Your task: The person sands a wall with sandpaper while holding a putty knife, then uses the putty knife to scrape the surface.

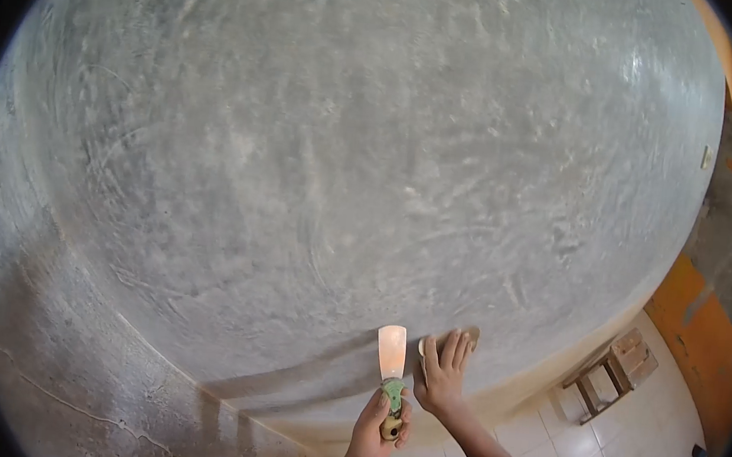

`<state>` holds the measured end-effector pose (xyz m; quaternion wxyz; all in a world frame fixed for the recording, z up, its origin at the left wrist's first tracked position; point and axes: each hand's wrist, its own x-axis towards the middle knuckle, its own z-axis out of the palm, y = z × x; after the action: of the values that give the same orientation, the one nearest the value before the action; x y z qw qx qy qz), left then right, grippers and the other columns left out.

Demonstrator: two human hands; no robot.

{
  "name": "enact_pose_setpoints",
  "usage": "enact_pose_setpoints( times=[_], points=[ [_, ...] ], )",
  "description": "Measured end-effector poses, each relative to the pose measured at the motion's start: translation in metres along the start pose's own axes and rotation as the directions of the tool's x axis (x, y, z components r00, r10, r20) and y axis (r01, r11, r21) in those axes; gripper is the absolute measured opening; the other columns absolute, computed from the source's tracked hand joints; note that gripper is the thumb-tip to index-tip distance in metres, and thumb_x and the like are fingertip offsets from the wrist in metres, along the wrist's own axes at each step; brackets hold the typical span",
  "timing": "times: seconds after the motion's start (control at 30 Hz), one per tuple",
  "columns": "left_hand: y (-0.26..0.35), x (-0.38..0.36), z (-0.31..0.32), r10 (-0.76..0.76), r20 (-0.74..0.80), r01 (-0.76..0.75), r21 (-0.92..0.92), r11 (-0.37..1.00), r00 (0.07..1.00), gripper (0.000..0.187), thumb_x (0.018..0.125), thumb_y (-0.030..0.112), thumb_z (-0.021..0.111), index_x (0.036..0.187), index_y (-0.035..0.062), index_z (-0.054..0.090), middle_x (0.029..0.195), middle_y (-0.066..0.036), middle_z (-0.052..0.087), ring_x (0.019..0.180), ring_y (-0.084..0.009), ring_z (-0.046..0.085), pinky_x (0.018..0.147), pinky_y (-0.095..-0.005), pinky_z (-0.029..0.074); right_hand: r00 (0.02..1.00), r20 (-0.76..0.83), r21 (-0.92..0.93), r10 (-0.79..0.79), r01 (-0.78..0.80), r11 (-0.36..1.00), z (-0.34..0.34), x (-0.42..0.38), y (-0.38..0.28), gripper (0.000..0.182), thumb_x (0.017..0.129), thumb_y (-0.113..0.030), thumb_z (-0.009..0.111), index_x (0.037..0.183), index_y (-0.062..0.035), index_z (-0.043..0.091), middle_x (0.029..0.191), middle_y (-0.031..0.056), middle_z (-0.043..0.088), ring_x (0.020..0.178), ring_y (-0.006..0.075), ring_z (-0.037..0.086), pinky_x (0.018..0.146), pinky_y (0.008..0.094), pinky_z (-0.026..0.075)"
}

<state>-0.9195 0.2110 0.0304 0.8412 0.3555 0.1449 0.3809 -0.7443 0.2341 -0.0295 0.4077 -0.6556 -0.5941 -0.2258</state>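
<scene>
My left hand [380, 423] is closed around the green and tan handle of a putty knife [392, 353], its metal blade pointing up in front of the grey wall [318, 181]. Just right of the blade, my right hand [446, 370] lies with its fingers over a thin, flat, brownish pad [472, 334] against the lower part of the wall. The pad's edges show on both sides of the fingers; the rest is hidden under them. Faint curved marks and lighter patches cover the wall's surface.
A small wooden stool [615, 372] stands on the white tiled floor [578, 445] at the lower right. An orange panel [700, 336] is at the far right. Another wall [67, 359] with a long crack meets the grey one at the lower left.
</scene>
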Motion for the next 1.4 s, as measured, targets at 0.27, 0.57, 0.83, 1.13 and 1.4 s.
enact_pose_setpoints(
  times=[0.27,0.57,0.83,1.13,1.4],
  points=[
    [0.012,-0.006,0.003,0.07,-0.071,-0.069,0.01,0.998,0.995,0.041,0.098,0.038,0.045,0.119,0.0028,0.047,0.078,-0.004,0.051,0.056,-0.0123,0.047,0.045,-0.0253,0.035,0.942,-0.322,-0.079,-0.096,0.075,0.994,-0.098,0.162,0.004,0.058,0.084,-0.022,0.059,0.136,0.0013,0.043,0.148,0.0328,0.017,0.14,0.0492,0.009,0.109,0.0635,0.01],
    [0.023,-0.014,-0.002,0.16,-0.151,-0.151,0.064,0.986,0.976,0.04,0.1,0.037,0.041,0.12,0.0029,0.046,0.077,-0.004,0.05,0.053,-0.0103,0.043,0.045,-0.0239,0.031,0.836,-0.144,-0.339,-0.529,0.46,0.82,-0.153,0.232,-0.01,0.065,0.084,-0.029,0.062,0.139,-0.0012,0.042,0.144,0.0184,0.04,0.128,0.0344,0.042,0.106,0.0546,0.028],
    [0.038,-0.02,-0.013,0.185,-0.158,-0.166,0.123,0.978,0.97,0.04,0.101,0.038,0.039,0.121,0.0041,0.048,0.077,-0.002,0.05,0.053,-0.0085,0.04,0.044,-0.0222,0.028,0.711,0.12,-0.148,-0.693,0.703,0.696,-0.154,0.237,-0.056,0.064,0.085,-0.032,0.061,0.142,-0.0102,0.041,0.149,0.0123,0.035,0.139,0.0371,0.026,0.111,0.0565,0.018],
    [0.099,-0.059,-0.046,0.264,-0.221,-0.247,0.1,0.964,0.939,0.04,0.101,0.036,0.039,0.118,0.0014,0.048,0.073,-0.003,0.05,0.051,-0.0102,0.04,0.044,-0.0232,0.029,0.483,0.205,-0.186,-0.851,0.873,0.45,-0.106,0.239,-0.127,0.059,0.086,-0.024,0.057,0.142,-0.0149,0.042,0.15,0.0139,0.032,0.141,0.0363,0.023,0.113,0.0538,0.015],
    [0.16,-0.103,-0.107,0.345,-0.261,-0.311,0.161,0.937,0.902,0.042,0.099,0.039,0.043,0.118,0.002,0.048,0.074,-0.003,0.051,0.052,-0.0103,0.041,0.044,-0.0237,0.031,0.397,0.254,-0.028,-0.882,0.915,0.403,-0.07,0.238,-0.222,0.059,0.087,-0.025,0.058,0.141,-0.0098,0.041,0.149,0.0103,0.035,0.14,0.0287,0.029,0.113,0.0506,0.021]
  ],
)
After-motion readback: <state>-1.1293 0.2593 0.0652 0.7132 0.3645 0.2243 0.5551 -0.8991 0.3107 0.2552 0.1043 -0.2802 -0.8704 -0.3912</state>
